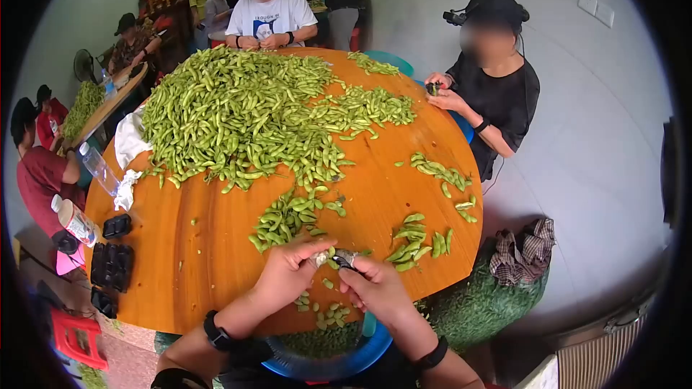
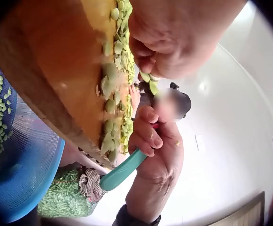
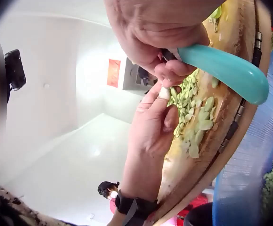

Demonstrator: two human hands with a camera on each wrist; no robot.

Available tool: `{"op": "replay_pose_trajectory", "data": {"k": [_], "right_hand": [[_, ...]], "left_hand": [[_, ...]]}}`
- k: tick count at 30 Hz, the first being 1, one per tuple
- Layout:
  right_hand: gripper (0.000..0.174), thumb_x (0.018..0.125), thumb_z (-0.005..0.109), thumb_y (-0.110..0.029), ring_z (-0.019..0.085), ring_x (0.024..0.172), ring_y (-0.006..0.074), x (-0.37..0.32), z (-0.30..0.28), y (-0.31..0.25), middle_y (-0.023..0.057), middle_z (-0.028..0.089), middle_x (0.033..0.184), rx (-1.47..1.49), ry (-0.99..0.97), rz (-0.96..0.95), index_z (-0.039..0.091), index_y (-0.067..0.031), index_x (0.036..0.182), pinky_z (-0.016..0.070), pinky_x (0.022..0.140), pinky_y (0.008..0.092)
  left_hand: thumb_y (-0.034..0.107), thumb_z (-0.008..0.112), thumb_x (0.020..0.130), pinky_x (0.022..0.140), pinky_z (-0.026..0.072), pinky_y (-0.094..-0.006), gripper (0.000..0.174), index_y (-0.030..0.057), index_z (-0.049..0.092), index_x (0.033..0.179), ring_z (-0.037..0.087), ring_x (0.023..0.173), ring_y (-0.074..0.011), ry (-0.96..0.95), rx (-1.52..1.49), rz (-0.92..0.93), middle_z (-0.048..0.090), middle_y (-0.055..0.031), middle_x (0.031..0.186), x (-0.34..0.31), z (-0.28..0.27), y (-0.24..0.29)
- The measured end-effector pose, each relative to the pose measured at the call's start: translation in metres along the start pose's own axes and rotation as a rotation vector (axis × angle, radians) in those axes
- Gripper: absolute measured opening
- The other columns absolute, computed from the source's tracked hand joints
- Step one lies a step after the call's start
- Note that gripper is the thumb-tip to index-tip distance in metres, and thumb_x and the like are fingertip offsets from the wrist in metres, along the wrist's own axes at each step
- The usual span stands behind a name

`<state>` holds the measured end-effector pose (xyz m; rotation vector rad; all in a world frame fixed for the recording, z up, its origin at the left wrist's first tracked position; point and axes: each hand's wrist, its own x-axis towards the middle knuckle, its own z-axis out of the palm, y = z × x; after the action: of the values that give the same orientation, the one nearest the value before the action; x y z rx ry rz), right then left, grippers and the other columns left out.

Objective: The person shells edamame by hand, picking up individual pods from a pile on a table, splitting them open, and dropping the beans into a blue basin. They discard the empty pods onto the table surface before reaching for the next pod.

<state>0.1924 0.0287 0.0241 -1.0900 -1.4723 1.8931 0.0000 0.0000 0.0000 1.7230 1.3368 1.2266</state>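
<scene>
My left hand pinches a green bean pod above the front of the round wooden table. A white wrap covers one of its digits. Close beside it, my right hand grips a tool by its smooth teal handle; the tool's working end is hidden by the fingers. The hands meet at the pod. Loose shelled beans lie at the table edge below them. Under that edge, a blue basket holds many shelled beans.
A large heap of pods covers the far table, with smaller piles nearer. Black trays and bottles line the left edge. A green sack stands at right. Other people work around the table.
</scene>
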Motion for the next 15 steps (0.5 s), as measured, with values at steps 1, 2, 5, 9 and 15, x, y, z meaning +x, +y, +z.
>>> {"op": "replay_pose_trajectory", "data": {"k": [1, 2, 5, 9, 15], "right_hand": [[0.010, 0.095, 0.057, -0.014, 0.050, 0.054, 0.0046, -0.002, -0.002, 0.001, -0.0020, 0.057, 0.070, -0.009, 0.021, -0.015, 0.062, -0.0058, 0.094, 0.0390, 0.047, 0.0202], [0.010, 0.095, 0.057, -0.014, 0.050, 0.054, 0.0047, -0.003, -0.003, 0.001, -0.0024, 0.057, 0.070, -0.018, 0.042, -0.032, 0.062, -0.0058, 0.093, 0.0390, 0.047, 0.0203], [0.009, 0.094, 0.057, -0.012, 0.050, 0.057, 0.0040, 0.004, 0.009, 0.005, -0.0028, 0.056, 0.070, 0.014, 0.061, -0.053, 0.063, -0.0048, 0.097, 0.0397, 0.050, 0.0200], [0.011, 0.093, 0.058, -0.009, 0.049, 0.059, 0.0034, 0.009, 0.016, 0.018, -0.0035, 0.055, 0.070, -0.025, 0.109, -0.158, 0.063, -0.0041, 0.101, 0.0400, 0.052, 0.0203], [0.013, 0.093, 0.057, -0.008, 0.049, 0.065, 0.0026, 0.011, 0.024, 0.022, -0.0046, 0.056, 0.072, -0.034, 0.166, -0.224, 0.064, -0.0045, 0.103, 0.0404, 0.056, 0.0202]], "left_hand": [[0.001, 0.063, 0.086, 0.070, 0.0513, -0.0254, 0.040, 0.0081, 0.059, 0.126, 0.066, 0.082, -0.0175, -0.028, -0.044, -0.103, 0.064, -0.0078, 0.108, -0.001, 0.005, 0.008], [0.000, 0.064, 0.085, 0.066, 0.0511, -0.0271, 0.042, 0.0088, 0.060, 0.125, 0.065, 0.084, -0.0170, -0.058, -0.088, -0.205, 0.064, -0.0067, 0.104, 0.000, 0.009, 0.012], [-0.002, 0.064, 0.081, 0.064, 0.0515, -0.0307, 0.044, 0.0083, 0.059, 0.124, 0.066, 0.082, -0.0226, 0.005, 0.159, 0.067, 0.063, -0.0105, 0.100, -0.002, -0.001, 0.007], [-0.004, 0.061, 0.080, 0.064, 0.0523, -0.0330, 0.045, 0.0076, 0.057, 0.124, 0.065, 0.079, -0.0287, 0.038, 0.363, 0.076, 0.061, -0.0140, 0.098, -0.005, 0.004, 0.010], [-0.003, 0.057, 0.082, 0.070, 0.0536, -0.0414, 0.048, 0.0089, 0.053, 0.128, 0.063, 0.084, -0.0392, -0.031, 0.301, 0.083, 0.060, -0.0184, 0.103, -0.008, 0.001, 0.003]]}}
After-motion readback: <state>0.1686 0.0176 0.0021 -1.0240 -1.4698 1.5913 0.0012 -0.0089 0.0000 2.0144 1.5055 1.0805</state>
